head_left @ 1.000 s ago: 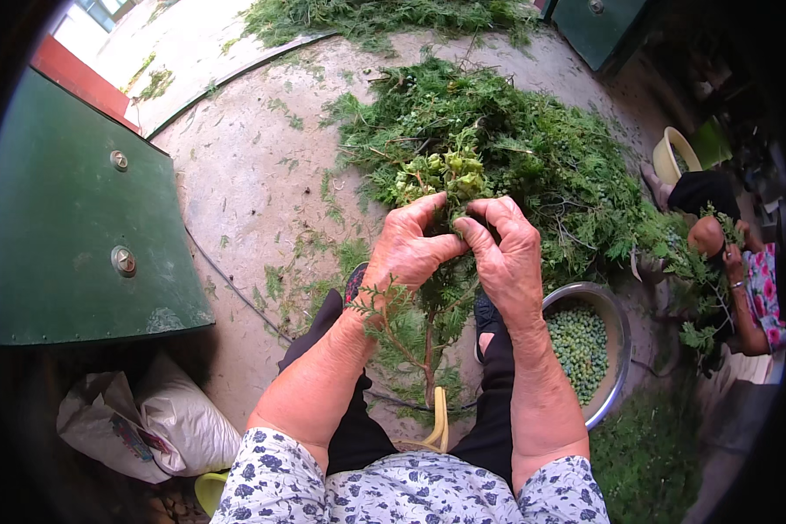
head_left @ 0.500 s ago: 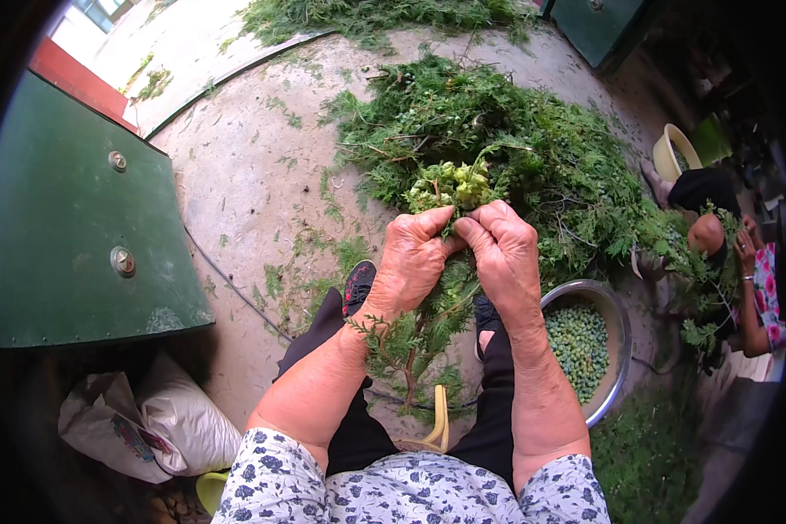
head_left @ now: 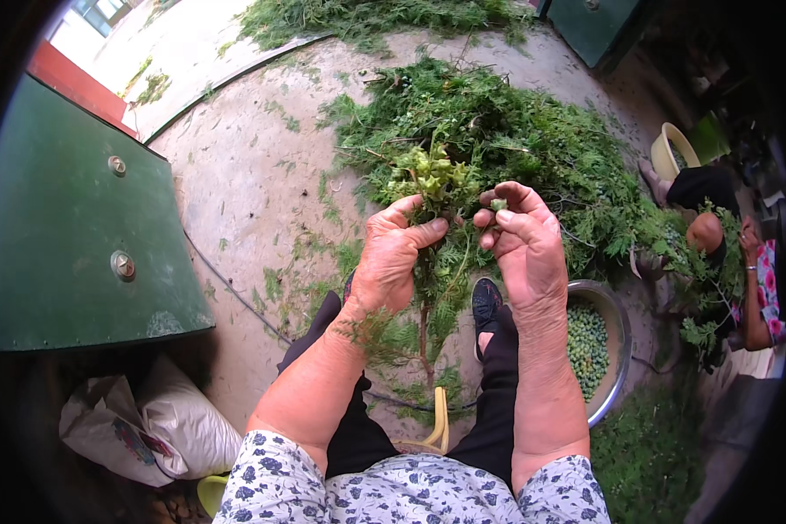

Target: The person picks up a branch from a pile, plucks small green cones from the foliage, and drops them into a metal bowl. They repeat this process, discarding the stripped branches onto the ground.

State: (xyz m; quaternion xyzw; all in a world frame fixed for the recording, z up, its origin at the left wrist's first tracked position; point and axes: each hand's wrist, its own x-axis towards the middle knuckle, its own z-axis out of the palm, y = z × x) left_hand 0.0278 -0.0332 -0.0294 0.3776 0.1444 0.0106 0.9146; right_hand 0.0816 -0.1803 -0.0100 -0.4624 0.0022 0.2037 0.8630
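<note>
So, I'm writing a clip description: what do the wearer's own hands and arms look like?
The left hand and right hand are gloveless. The wrists and forearms are bare, below short sleeves, white with dark blue flower patterning.

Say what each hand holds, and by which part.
Left hand: a leafy branch, just below its cone cluster. Right hand: one small green cone, pinched; exact spot unclear.

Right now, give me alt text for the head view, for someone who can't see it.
A person's left hand grips a leafy green branch just below clustered pale-green cones, while the right hand pinches one small pale-green piece. Beyond lies a heap of leafy branches; a metal basin of small green cones stands by the right forearm.
</note>
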